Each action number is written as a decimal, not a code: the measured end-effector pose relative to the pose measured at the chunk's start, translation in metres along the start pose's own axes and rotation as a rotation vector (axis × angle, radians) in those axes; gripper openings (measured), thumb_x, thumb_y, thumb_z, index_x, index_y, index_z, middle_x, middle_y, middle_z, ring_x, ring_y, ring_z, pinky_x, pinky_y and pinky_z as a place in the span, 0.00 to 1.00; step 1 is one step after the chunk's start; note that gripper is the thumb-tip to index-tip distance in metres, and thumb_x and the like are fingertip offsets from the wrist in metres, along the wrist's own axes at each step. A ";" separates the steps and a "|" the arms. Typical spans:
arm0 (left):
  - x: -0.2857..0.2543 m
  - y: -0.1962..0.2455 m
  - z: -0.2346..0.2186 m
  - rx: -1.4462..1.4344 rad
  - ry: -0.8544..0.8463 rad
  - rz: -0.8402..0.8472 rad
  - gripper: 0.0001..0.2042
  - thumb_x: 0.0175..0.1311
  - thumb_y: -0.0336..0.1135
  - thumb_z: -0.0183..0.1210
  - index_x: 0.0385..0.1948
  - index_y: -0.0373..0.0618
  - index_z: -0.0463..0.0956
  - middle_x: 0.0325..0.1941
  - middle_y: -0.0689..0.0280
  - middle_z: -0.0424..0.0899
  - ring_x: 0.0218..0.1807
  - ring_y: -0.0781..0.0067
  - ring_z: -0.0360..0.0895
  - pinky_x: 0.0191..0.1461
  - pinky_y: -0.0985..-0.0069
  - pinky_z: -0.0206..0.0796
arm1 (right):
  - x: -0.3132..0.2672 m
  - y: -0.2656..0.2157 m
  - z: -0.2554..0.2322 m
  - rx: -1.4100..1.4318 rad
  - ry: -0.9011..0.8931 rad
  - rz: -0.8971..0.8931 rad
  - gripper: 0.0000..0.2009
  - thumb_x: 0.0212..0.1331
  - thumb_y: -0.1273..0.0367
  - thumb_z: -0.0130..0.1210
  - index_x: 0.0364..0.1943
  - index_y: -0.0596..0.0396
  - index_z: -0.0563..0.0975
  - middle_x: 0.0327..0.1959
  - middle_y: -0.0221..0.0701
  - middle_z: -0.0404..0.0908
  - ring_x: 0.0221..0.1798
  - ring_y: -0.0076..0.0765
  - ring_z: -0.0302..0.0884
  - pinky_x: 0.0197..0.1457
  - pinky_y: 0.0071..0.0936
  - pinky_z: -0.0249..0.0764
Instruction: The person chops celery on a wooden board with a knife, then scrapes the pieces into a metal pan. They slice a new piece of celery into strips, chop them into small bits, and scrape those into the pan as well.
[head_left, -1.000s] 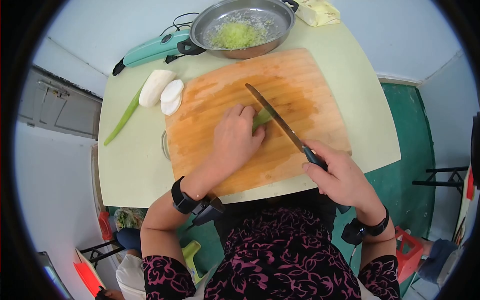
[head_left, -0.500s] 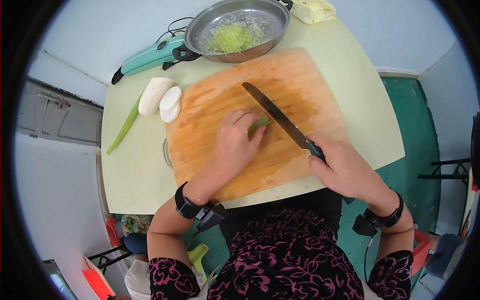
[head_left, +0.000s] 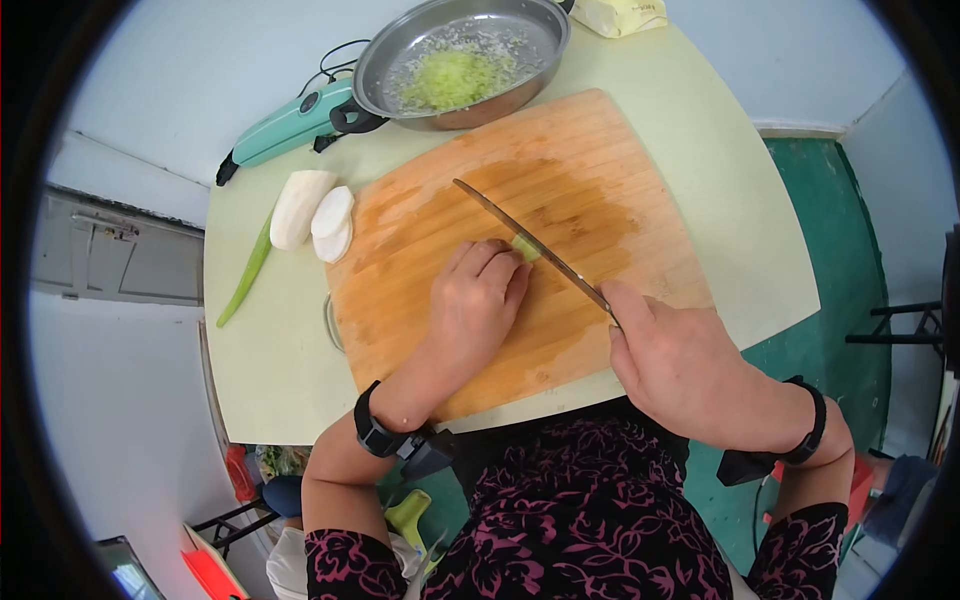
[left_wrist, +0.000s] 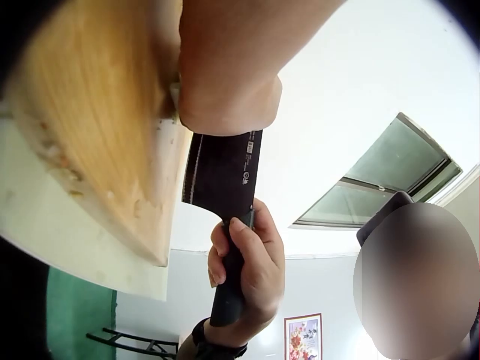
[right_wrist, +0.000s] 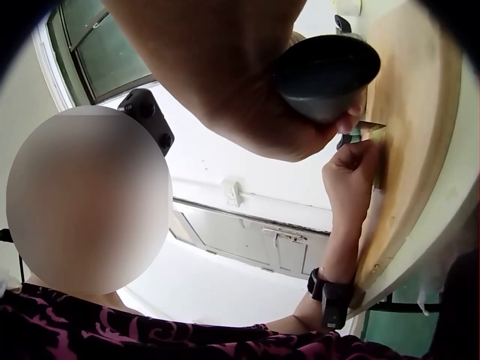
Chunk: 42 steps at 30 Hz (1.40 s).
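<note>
On the wooden cutting board (head_left: pixel 600 150), my left hand (head_left: pixel 470 300) holds a short green vegetable piece (head_left: pixel 524 249) with bent fingers, which hide part of it. My right hand (head_left: pixel 680 375) grips a kitchen knife (head_left: pixel 490 208) by its handle. In the head view the blade is nearly edge-on and crosses over the green piece, close by the left fingertips. A broad dark blade (left_wrist: pixel 221 172) and black handle (left_wrist: pixel 229 289) show in the left wrist view, with the right fingers wrapped round the handle. The right wrist view shows the handle's butt (right_wrist: pixel 330 71) up close.
Left of the board lie a peeled white radish chunk (head_left: pixel 298 210), white round slices (head_left: pixel 332 225) and a long green stalk (head_left: pixel 245 280). Behind it stands a metal pan (head_left: pixel 550 60) holding pale green shreds (head_left: pixel 455 80), near a teal appliance (head_left: pixel 290 130) and a yellow pack (head_left: pixel 620 15).
The right hand has rolled over and moved the knife left, from beside the green piece to across it. The blade has turned from showing its flat side to edge-on. The left hand keeps its hold.
</note>
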<state>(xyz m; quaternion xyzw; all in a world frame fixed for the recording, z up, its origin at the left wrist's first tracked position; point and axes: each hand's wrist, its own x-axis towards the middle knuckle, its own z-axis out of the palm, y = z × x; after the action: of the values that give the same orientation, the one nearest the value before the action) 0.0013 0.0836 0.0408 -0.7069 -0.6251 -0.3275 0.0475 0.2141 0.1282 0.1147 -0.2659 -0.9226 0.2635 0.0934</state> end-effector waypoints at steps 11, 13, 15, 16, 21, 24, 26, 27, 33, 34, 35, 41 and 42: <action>0.002 0.000 -0.002 0.012 -0.017 0.048 0.08 0.43 0.23 0.65 0.27 0.36 0.77 0.31 0.56 0.79 0.34 0.57 0.76 0.38 0.67 0.71 | 0.000 -0.011 -0.005 -0.155 -0.106 0.024 0.20 0.51 0.76 0.52 0.51 0.67 0.67 0.22 0.42 0.74 0.19 0.46 0.74 0.22 0.37 0.70; 0.002 0.001 -0.002 0.012 -0.026 0.049 0.10 0.42 0.22 0.65 0.29 0.36 0.77 0.32 0.56 0.78 0.34 0.56 0.76 0.38 0.66 0.71 | -0.001 -0.012 -0.003 -0.242 -0.100 -0.018 0.22 0.47 0.74 0.53 0.49 0.70 0.68 0.20 0.41 0.73 0.17 0.40 0.74 0.19 0.30 0.70; 0.003 0.001 -0.002 0.006 -0.048 0.040 0.13 0.40 0.21 0.66 0.31 0.35 0.78 0.32 0.56 0.79 0.34 0.55 0.75 0.38 0.66 0.71 | -0.002 -0.016 -0.003 -0.288 -0.109 -0.036 0.23 0.47 0.74 0.53 0.50 0.70 0.69 0.19 0.40 0.72 0.16 0.37 0.74 0.18 0.27 0.70; 0.003 0.001 -0.002 0.003 -0.060 0.036 0.14 0.40 0.21 0.66 0.33 0.34 0.78 0.31 0.56 0.79 0.35 0.55 0.75 0.38 0.66 0.71 | -0.003 -0.018 -0.004 -0.311 -0.113 -0.043 0.23 0.48 0.73 0.53 0.50 0.70 0.69 0.19 0.39 0.72 0.16 0.35 0.74 0.17 0.26 0.69; 0.003 0.001 -0.003 0.031 -0.084 0.041 0.16 0.38 0.21 0.66 0.35 0.34 0.79 0.31 0.55 0.79 0.35 0.55 0.76 0.39 0.67 0.72 | -0.003 -0.020 -0.006 -0.307 -0.126 -0.039 0.20 0.49 0.73 0.52 0.48 0.70 0.71 0.18 0.37 0.71 0.14 0.31 0.73 0.14 0.24 0.68; 0.005 0.003 -0.003 0.039 -0.098 0.026 0.16 0.38 0.21 0.67 0.35 0.34 0.79 0.32 0.55 0.79 0.35 0.55 0.76 0.39 0.67 0.72 | -0.003 -0.020 -0.007 -0.295 -0.135 -0.030 0.20 0.49 0.73 0.52 0.48 0.71 0.70 0.18 0.37 0.71 0.14 0.31 0.73 0.14 0.24 0.68; 0.005 0.003 -0.003 0.039 -0.104 0.020 0.16 0.38 0.21 0.67 0.35 0.34 0.79 0.32 0.55 0.79 0.35 0.55 0.76 0.39 0.67 0.72 | -0.002 -0.020 -0.007 -0.288 -0.134 -0.018 0.20 0.49 0.73 0.52 0.47 0.71 0.70 0.18 0.36 0.71 0.14 0.31 0.73 0.14 0.24 0.68; 0.005 0.003 -0.003 0.039 -0.106 0.020 0.16 0.38 0.21 0.67 0.35 0.35 0.79 0.32 0.55 0.79 0.35 0.55 0.76 0.39 0.67 0.72 | -0.001 -0.020 -0.007 -0.281 -0.134 -0.010 0.19 0.49 0.73 0.52 0.47 0.71 0.70 0.17 0.36 0.71 0.14 0.31 0.73 0.14 0.24 0.68; 0.006 0.002 -0.003 0.036 -0.104 0.011 0.16 0.38 0.21 0.66 0.34 0.35 0.78 0.33 0.55 0.79 0.35 0.56 0.76 0.38 0.68 0.72 | 0.009 -0.018 -0.004 -0.204 -0.185 0.021 0.16 0.51 0.74 0.51 0.43 0.71 0.67 0.15 0.38 0.73 0.14 0.35 0.74 0.15 0.26 0.69; 0.006 0.003 -0.003 0.031 -0.103 0.005 0.15 0.38 0.21 0.66 0.33 0.35 0.78 0.34 0.55 0.79 0.35 0.56 0.76 0.38 0.68 0.72 | 0.012 -0.015 -0.002 -0.170 -0.200 0.023 0.14 0.51 0.74 0.51 0.41 0.70 0.67 0.15 0.38 0.73 0.15 0.36 0.75 0.16 0.26 0.69; 0.005 0.002 -0.003 0.031 -0.102 0.002 0.15 0.39 0.21 0.66 0.33 0.36 0.78 0.34 0.55 0.79 0.35 0.56 0.76 0.38 0.68 0.72 | 0.016 -0.012 0.002 -0.129 -0.186 0.042 0.13 0.51 0.74 0.50 0.40 0.68 0.66 0.14 0.39 0.72 0.15 0.39 0.74 0.16 0.30 0.68; 0.003 0.001 -0.002 0.043 -0.056 0.024 0.10 0.43 0.22 0.65 0.30 0.37 0.77 0.34 0.56 0.80 0.34 0.57 0.76 0.37 0.68 0.71 | 0.023 0.002 0.011 0.028 -0.119 0.099 0.08 0.53 0.75 0.50 0.35 0.61 0.64 0.14 0.40 0.72 0.16 0.47 0.72 0.19 0.39 0.67; 0.003 0.001 -0.001 0.038 -0.053 0.015 0.10 0.44 0.22 0.65 0.29 0.37 0.77 0.33 0.56 0.80 0.34 0.57 0.76 0.36 0.68 0.71 | 0.021 0.001 0.001 0.053 -0.147 0.112 0.08 0.53 0.75 0.50 0.34 0.61 0.64 0.14 0.40 0.72 0.16 0.48 0.72 0.19 0.39 0.67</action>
<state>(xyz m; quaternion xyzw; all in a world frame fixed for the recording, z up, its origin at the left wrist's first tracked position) 0.0017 0.0855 0.0440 -0.7192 -0.6267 -0.2964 0.0467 0.1967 0.1400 0.1135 -0.2947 -0.9033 0.3114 0.0176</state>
